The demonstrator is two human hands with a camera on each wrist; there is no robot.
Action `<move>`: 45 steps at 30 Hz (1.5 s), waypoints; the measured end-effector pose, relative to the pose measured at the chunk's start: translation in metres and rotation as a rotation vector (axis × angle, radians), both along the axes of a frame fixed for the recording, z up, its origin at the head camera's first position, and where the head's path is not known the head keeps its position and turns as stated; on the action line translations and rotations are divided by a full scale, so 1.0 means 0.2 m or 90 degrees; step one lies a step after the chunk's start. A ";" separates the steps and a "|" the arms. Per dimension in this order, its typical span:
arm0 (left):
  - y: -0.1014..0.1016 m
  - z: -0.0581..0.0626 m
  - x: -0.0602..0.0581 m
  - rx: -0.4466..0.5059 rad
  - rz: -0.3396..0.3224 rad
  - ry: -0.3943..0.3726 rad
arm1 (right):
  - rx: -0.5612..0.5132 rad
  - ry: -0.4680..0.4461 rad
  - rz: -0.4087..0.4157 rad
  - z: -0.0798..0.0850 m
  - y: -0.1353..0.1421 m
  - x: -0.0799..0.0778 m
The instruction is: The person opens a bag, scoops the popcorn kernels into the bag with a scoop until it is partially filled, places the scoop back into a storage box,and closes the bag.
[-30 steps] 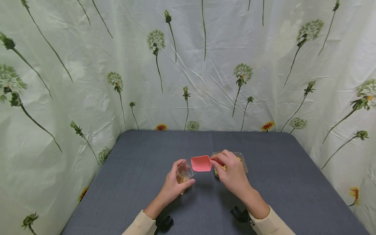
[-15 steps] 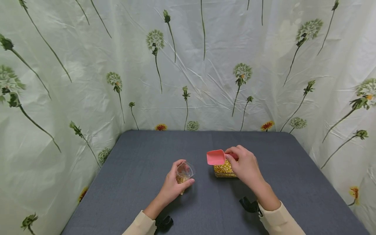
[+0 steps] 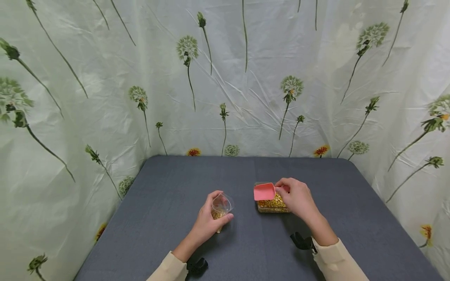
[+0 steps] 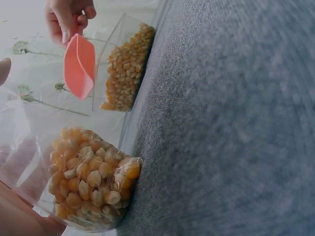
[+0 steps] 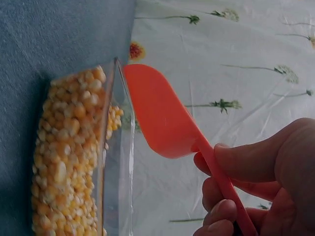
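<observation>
My left hand (image 3: 208, 217) holds a clear plastic bag (image 3: 222, 204) around its upper part, with its mouth spread wide. Corn kernels (image 4: 91, 177) fill the bottom of the bag, which stands at the table surface. A pink scoop (image 3: 264, 192) is gripped by its handle between the thumb and fingers of my right hand (image 3: 297, 197). No kernels show in its bowl. Below it stands a clear rectangular container (image 3: 273, 210) holding many more corn kernels (image 5: 69, 157). In the right wrist view the scoop's bowl is right by the container's rim.
A dark grey cloth covers the table (image 3: 197, 171). Behind and along both sides hangs a pale curtain (image 3: 246, 97) printed with dandelions. Black straps (image 3: 197, 267) hang at both wrists near the front.
My right hand has carried the scoop to the right, away from the bag, and then lowered it over the container. My left hand and the bag have stayed put.
</observation>
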State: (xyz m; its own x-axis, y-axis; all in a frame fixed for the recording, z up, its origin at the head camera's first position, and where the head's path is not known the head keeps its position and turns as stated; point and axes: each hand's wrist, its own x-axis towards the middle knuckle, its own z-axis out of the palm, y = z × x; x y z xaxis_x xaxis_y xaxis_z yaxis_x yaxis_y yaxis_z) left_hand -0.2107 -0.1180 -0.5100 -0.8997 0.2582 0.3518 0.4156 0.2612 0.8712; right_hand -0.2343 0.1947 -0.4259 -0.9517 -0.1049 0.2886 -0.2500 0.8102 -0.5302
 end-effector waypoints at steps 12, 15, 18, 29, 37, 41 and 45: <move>0.01 0.00 0.00 -0.002 0.012 -0.003 | -0.018 -0.050 0.000 -0.01 0.05 -0.03; 0.01 0.00 0.00 0.000 0.012 -0.009 | -0.015 -0.071 0.009 -0.04 0.05 -0.04; 0.01 0.00 0.00 -0.001 0.011 -0.010 | 0.000 -0.097 -0.002 -0.08 0.05 -0.05; 0.02 -0.01 0.00 -0.001 0.012 -0.001 | 0.029 -0.153 -0.049 -0.13 0.08 -0.08; 0.02 0.00 0.00 -0.005 0.017 -0.005 | -0.027 -0.169 -0.029 -0.12 0.16 -0.10; 0.02 0.00 0.00 -0.002 0.008 -0.008 | -0.007 -0.169 -0.051 -0.08 0.19 -0.08; 0.02 0.00 0.00 -0.003 0.008 -0.007 | 0.037 -0.150 -0.077 0.00 0.21 -0.05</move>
State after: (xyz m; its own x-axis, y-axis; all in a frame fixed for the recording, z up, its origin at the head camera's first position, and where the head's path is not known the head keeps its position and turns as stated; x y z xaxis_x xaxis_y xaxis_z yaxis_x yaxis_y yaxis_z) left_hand -0.2108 -0.1150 -0.5103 -0.9067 0.2481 0.3412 0.4031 0.2709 0.8741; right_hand -0.2437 0.2365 -0.4264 -0.9985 0.0035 0.0541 -0.0249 0.8574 -0.5140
